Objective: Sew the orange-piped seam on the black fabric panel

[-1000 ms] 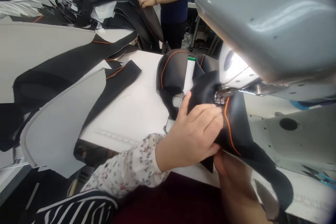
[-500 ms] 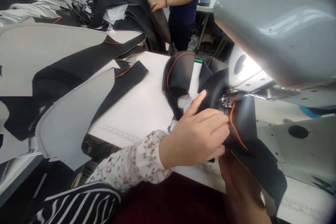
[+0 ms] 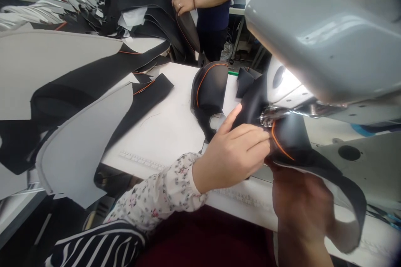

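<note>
Two hands work one black panel (image 3: 291, 137) at the sewing machine (image 3: 316, 37), and the step in hand looks like stitching along its orange piping (image 3: 277, 144), which curves away from the presser foot (image 3: 266, 119) toward five o'clock. The left hand (image 3: 233, 154) lies on the panel at eight o'clock of the foot, fingers (image 3: 250, 135) stretched long and close together, flat on the material and pinching nothing, thumb lifted toward twelve. The right hand (image 3: 300, 204) sits lower, at five o'clock of the left, blurred and partly under the fabric (whether its fingers grip the loose tail or only prop it, I cannot tell).

By my reading, the next move calls for turning the panel so the piping's bend feeds straight under the foot, with the left fingertips kept just clear of the needle, since they rest just beside it.

Room is tight at two o'clock, where the machine's grey arm overhangs the work. Toward nine o'clock the white table (image 3: 166, 129) lies bare near the hand; another black piped piece (image 3: 209, 87) lies at eleven o'clock, touching the work. Flat cut pieces (image 3: 78, 91) spread further left. The table's near edge runs just under the left wrist. Another person's hand (image 3: 182, 3) rests on a stack of pieces (image 3: 140, 4) at twelve, well apart.
</note>
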The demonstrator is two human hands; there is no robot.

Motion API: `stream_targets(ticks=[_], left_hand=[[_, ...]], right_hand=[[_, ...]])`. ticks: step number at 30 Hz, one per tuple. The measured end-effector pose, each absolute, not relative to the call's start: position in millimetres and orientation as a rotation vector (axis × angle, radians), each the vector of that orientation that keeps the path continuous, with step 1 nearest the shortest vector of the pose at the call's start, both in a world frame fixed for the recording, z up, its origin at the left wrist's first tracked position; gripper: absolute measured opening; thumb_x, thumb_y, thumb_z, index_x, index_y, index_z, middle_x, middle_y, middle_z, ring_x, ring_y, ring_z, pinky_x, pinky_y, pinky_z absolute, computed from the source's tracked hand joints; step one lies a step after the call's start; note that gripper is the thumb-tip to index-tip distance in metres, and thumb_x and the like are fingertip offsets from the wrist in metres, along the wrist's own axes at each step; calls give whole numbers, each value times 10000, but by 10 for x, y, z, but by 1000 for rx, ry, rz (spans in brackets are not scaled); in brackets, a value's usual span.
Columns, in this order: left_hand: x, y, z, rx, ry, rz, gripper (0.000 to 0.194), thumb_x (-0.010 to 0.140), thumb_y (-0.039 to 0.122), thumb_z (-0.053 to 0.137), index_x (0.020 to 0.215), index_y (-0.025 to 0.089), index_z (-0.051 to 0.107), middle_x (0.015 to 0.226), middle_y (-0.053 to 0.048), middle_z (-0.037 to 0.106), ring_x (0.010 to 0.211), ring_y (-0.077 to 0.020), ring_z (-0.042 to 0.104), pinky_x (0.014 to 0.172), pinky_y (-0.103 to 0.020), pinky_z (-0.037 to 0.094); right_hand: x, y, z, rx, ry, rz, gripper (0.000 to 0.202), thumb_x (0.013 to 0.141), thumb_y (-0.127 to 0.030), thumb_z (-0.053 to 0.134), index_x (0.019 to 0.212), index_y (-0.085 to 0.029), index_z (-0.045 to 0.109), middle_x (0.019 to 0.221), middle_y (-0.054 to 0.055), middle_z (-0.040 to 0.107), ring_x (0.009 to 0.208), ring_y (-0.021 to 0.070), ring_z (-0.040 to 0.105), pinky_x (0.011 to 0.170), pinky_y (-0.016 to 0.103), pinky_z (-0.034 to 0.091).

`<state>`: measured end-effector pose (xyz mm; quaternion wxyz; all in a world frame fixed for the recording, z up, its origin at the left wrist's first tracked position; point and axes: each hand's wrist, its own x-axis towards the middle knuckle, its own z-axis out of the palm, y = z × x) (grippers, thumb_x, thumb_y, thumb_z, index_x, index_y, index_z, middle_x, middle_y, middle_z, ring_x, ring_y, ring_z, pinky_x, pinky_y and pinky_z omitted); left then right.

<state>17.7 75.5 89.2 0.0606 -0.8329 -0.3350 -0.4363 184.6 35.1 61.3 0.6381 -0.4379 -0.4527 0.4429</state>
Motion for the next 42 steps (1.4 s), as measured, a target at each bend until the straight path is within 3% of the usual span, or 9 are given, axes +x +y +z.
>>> stream_targets(ticks=[2, 6, 10, 15, 22, 29, 36, 40, 42], left_hand=[[173, 775, 885, -2519, -1005, -1335, 139, 951, 153, 539, 980, 184, 672, 1073, 19, 757, 1069, -121, 685, 1327, -505, 204], [183, 823, 859, -2501, -1000, -1393, 113, 964, 170, 555, 990, 192, 663, 1078, 18, 757, 1064, -124, 690, 1310, -516, 235], [209, 866, 824, -2485, -1002, -1449, 97, 966, 176, 572, 1004, 199, 658, 1051, 14, 754, 1039, -128, 681, 1277, -507, 310], [239, 920, 781, -2466, -993, -1567, 98, 933, 155, 629, 1017, 181, 672, 979, -10, 743, 1001, -144, 679, 1184, -458, 455], [252, 986, 720, -2419, -953, -1677, 75, 914, 161, 661, 985, 179, 673, 964, -25, 740, 1026, -155, 701, 1126, -436, 519], [336, 1042, 663, -2332, -1024, -1822, 97, 870, 104, 596, 814, 181, 612, 917, -23, 694, 1073, -161, 712, 1149, -438, 504], [385, 1094, 649, -2303, -1016, -1923, 109, 826, 82, 569, 786, 183, 576, 900, -41, 675, 1075, -177, 713, 1064, -400, 571], [416, 1110, 654, -2277, -959, -1965, 91, 816, 92, 579, 778, 175, 574, 877, -48, 680, 1048, -182, 716, 1090, -406, 552], [411, 1099, 652, -2273, -921, -1990, 68, 813, 102, 596, 812, 170, 589, 914, -53, 698, 1057, -184, 715, 1155, -421, 496]], right_hand=[[1866, 408, 574, -967, -997, 1021, 277, 952, -432, 565, 970, -218, 740, 941, 83, 703, 863, 203, 671, 771, 373, 568], [1847, 427, 578, -926, -906, 927, 191, 925, -232, 580, 841, -174, 742, 800, 87, 706, 801, 243, 699, 726, 405, 580], [1844, 470, 619, -940, -881, 923, 241, 892, -298, 648, 761, -106, 711, 736, 141, 683, 703, 263, 685, 629, 372, 559], [1863, 586, 632, -1026, -765, 929, 277, 798, -352, 746, 680, -122, 647, 641, 86, 623, 545, 216, 612, 470, 297, 474], [1863, 687, 706, -979, -857, 991, 304, 909, -304, 647, 666, -126, 609, 470, 27, 483, 406, 121, 429, 480, 267, 375], [1897, 739, 733, -997, -941, 1002, 281, 946, -258, 589, 700, -124, 611, 457, 6, 452, 378, 101, 381, 460, 248, 328], [1931, 639, 556, -1067, -955, 1104, 278, 916, -366, 627, 738, -154, 609, 533, 9, 494, 471, 114, 464, 481, 224, 381], [1784, 297, 187, -1219, -1089, 1275, 467, 901, -553, 643, 692, -139, 599, 572, 39, 513, 507, 113, 450, 486, 219, 376], [1680, 139, -35, -1343, -1091, 1358, 577, 829, -679, 661, 630, -148, 553, 578, 40, 493, 533, 121, 448, 501, 229, 363]])
